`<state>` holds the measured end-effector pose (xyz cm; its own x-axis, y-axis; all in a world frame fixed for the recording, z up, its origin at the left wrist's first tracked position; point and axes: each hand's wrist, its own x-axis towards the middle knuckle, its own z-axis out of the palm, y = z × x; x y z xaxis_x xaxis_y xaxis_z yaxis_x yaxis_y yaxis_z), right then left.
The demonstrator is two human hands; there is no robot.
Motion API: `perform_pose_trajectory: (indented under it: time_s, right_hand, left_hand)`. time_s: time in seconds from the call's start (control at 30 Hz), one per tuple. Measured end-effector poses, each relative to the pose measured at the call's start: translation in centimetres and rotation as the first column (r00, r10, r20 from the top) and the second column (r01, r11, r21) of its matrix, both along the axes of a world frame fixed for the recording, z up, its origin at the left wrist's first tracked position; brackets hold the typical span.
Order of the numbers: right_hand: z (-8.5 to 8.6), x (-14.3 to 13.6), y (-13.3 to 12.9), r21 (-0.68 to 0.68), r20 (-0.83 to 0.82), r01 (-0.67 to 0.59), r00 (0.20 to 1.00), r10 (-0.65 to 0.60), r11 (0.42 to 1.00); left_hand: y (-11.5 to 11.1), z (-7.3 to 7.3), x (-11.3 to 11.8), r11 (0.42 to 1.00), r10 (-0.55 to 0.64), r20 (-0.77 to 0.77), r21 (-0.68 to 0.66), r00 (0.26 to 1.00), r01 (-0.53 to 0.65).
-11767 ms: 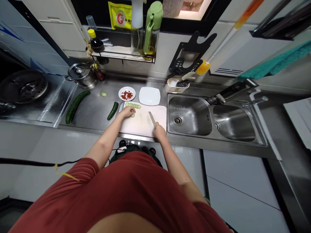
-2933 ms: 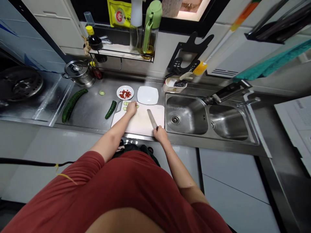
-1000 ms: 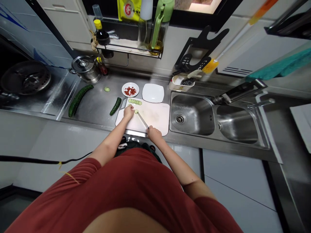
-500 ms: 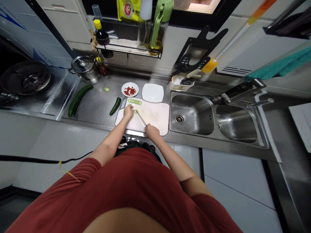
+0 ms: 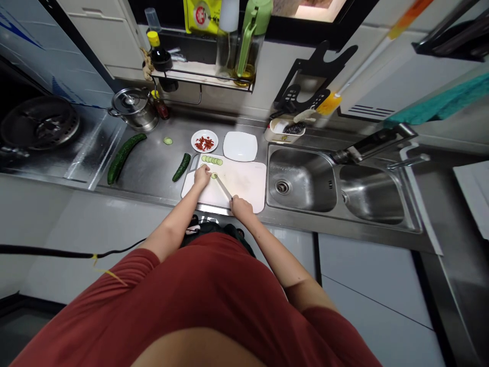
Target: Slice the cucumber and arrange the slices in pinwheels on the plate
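Observation:
My right hand [image 5: 241, 208] is closed round the handle of a knife [image 5: 224, 188], whose blade points up and left over the white cutting board [image 5: 250, 178]. The blade's tip touches a cucumber slice [image 5: 214, 176] on the board. Just left of that slice, my left hand [image 5: 202, 176] has its fingers pressed together at the board; what they hold, if anything, is too small to make out. Above my left hand lies a row of overlapping cucumber slices [image 5: 212, 160]. A cut piece of cucumber [image 5: 181, 167] rests on the counter left of the board.
Behind the board stand a plate of red pieces [image 5: 204, 141] and a bare white plate [image 5: 240, 146]. A whole cucumber [image 5: 124, 157], a cucumber end [image 5: 167, 140] and a steel pot [image 5: 134, 108] are at the left. The sink [image 5: 301, 178] adjoins the board's right side.
My right hand and the knife have shifted very slightly to the right. My left hand stays in the same place.

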<state>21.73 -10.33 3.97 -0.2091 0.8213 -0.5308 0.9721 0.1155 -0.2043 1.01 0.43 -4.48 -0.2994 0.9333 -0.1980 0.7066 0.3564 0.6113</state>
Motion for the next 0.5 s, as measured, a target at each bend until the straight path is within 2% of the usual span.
perform_pose_trajectory:
  time_s: [0.3, 0.5]
  right_hand:
    - [-0.76, 0.85, -0.87, 0.005, 0.027, -0.009, 1.000, 0.009, 1.000]
    - [-0.53, 0.28, -0.45, 0.016, 0.017, -0.014, 1.000, 0.013, 1.000]
  left_hand:
    - [0.12, -0.37, -0.12, 1.000, 0.004, -0.001, 0.014, 1.000, -0.004]
    - [0.10, -0.51, -0.16, 1.000, -0.005, -0.005, 0.017, 1.000, 0.005]
